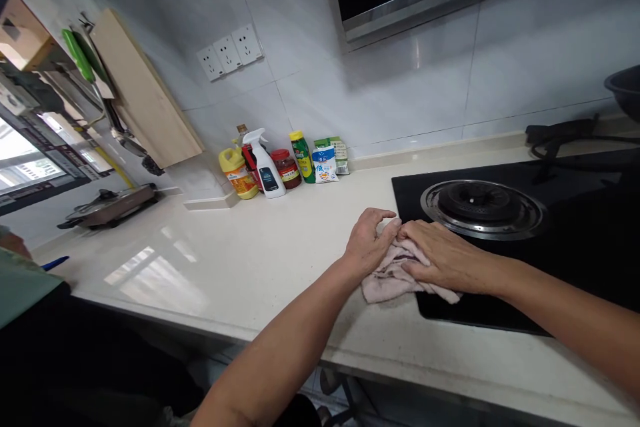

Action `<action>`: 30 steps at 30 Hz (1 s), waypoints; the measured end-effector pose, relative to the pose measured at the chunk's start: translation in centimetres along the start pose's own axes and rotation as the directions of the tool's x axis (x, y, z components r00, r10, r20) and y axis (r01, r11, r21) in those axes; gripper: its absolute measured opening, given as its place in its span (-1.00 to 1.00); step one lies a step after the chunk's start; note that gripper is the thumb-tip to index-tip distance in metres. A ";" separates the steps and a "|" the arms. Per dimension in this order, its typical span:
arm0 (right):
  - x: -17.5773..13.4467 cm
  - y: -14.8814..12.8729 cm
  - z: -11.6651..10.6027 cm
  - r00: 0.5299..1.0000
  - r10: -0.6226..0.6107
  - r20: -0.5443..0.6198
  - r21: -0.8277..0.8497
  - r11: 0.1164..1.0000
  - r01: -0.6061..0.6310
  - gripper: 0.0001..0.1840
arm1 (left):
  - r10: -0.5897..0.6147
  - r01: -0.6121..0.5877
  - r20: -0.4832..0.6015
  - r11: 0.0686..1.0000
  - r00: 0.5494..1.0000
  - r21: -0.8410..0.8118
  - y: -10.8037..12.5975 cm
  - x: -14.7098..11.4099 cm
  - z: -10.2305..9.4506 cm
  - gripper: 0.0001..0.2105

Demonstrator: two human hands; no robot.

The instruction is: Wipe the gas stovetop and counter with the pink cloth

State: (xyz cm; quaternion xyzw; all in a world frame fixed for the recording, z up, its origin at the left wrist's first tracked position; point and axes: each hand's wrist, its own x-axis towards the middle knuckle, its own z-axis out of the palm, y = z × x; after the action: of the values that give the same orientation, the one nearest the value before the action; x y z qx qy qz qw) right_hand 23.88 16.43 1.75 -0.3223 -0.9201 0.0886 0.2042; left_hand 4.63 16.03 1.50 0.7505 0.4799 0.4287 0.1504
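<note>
A crumpled pale pink cloth (393,280) with dark stains lies across the left edge of the black gas stove (500,293) and the light countertop (240,260). My right hand (440,250) is closed around the cloth from the right, its thumb pressing on the folds. From the left, my left hand (371,240) grips the cloth's upper left part, with thumb and fingers bent. The two hands nearly meet at the top of the cloth. Just beyond my right hand is a round burner (483,207) with a shiny metal ring.
Along the wall stand a white spray bottle (267,167), a yellow jug (239,173), a red-lidded jar (287,170), a green bottle (303,159) and a salt packet (325,165). An electric pan (107,203) sits far left. Another person (25,280) stands at the left edge.
</note>
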 end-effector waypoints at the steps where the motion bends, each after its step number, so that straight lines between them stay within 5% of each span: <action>1: 0.2 0.8 0.2 0.999 0.034 -0.023 -0.039 0.999 -0.035 -0.78 | 0.000 0.000 -0.002 1.000 1.000 -0.007 0.0 -0.1 0.0 -0.74; 9: 0.2 6.2 0.6 0.917 0.319 -0.240 -0.275 0.883 -0.379 -0.66 | 0.014 -0.013 -0.037 1.000 0.999 0.007 0.1 0.0 0.2 -0.69; 15: -0.2 4.0 0.3 0.972 0.186 -0.143 -0.150 0.967 -0.207 -0.62 | 0.081 -0.082 -0.065 0.997 0.995 -0.010 0.2 0.0 0.3 -0.70; 19: -0.2 1.9 0.0 1.000 -0.005 0.007 0.108 0.994 0.004 -0.62 | 0.094 -0.096 0.071 0.995 0.993 0.030 0.7 -0.1 -0.1 -0.70; 22: 0.0 2.1 -0.1 0.998 -0.059 0.009 0.179 0.982 0.057 -0.62 | 0.075 -0.097 0.259 0.993 0.963 0.074 1.2 -0.3 -0.6 -0.63; 27: 0.1 5.2 0.1 0.954 0.169 -0.249 -0.040 0.982 -0.185 -0.64 | -0.030 -0.059 0.395 0.976 0.918 0.211 1.6 -0.7 -0.9 -0.30; 30: 0.0 6.1 0.2 0.933 0.207 -0.295 -0.091 0.966 -0.244 -0.73 | -0.101 -0.011 0.420 0.966 0.902 0.257 1.4 -0.8 -0.8 -0.21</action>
State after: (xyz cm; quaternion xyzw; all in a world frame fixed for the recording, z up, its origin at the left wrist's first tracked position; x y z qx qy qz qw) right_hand 27.22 21.17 -0.26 -0.4475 -0.8420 0.0063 0.3013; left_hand 4.74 14.46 2.45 0.8281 0.5031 0.1842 0.1651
